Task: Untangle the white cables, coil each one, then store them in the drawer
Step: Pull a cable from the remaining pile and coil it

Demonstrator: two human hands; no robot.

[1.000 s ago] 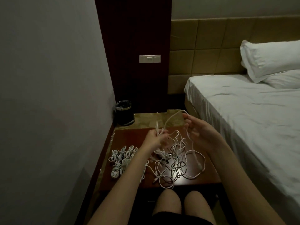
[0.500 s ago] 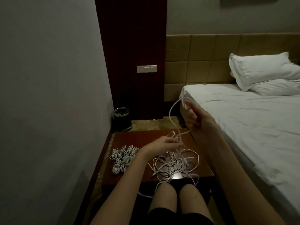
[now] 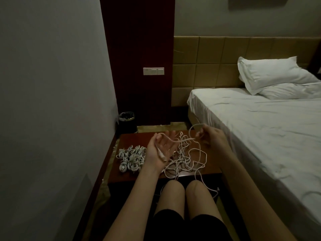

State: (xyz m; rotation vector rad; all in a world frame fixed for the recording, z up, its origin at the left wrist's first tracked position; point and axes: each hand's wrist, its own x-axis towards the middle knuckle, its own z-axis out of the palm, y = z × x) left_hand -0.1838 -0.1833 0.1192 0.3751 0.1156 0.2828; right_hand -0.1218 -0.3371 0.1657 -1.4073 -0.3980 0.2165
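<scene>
With our left hand (image 3: 160,150) spread palm-up under a thin white cable (image 3: 182,140) that our right hand (image 3: 211,136) pinches above the loose white cable tangle (image 3: 185,159) on the dark red wooden desk (image 3: 132,138), we judge a hard pull could tighten knots.

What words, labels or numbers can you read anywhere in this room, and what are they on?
None can be read.
Wall switch plate: small dark marks at its left end, too small to read.
Cables, bin and pillow: no print visible.
</scene>
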